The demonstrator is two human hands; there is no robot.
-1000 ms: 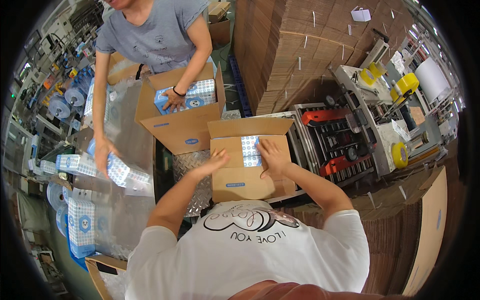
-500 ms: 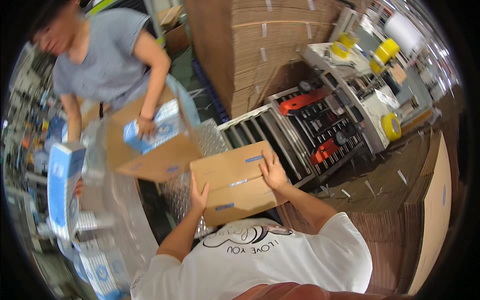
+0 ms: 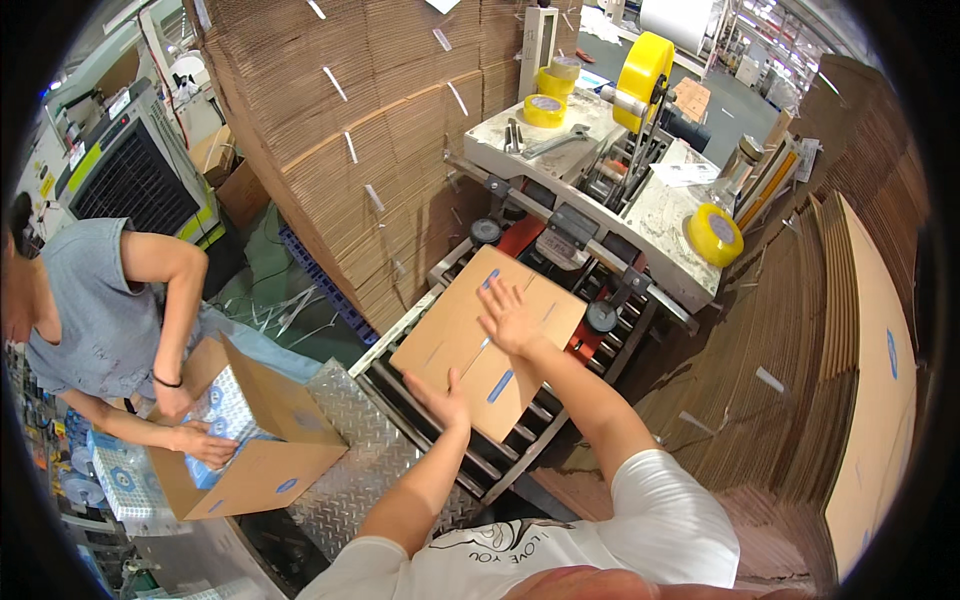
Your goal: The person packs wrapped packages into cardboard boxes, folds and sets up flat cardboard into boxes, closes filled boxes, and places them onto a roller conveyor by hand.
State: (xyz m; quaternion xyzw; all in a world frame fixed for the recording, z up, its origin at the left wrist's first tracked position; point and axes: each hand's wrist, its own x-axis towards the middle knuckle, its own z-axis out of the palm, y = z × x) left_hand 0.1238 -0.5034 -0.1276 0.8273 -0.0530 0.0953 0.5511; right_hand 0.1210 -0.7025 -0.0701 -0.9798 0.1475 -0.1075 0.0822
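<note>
Head camera view shows a brown carton [image 3: 470, 345] with blue printed marks, which lies on a roller conveyor [image 3: 480, 465] in front of the person. Its top flaps are folded down and meet along a middle seam. The right hand [image 3: 507, 315] is flat on the top of this carton, with fingers spread, and it grips nothing. The left hand [image 3: 440, 400] is at the near left edge of the carton, with fingers extended and the thumb lifted; it does not clasp the edge, and how firmly it presses I cannot tell.

Just beyond the carton stands a machine with a big yellow tape roll [image 3: 645, 80]. On its pale tops lie a wrench [image 3: 557, 141] and another yellow roll [image 3: 714, 235]. To the left, a co-worker in a grey shirt [image 3: 95, 305] has both hands at a blue-and-white box [image 3: 222, 415] inside an uncovered carton [image 3: 265, 470].
</note>
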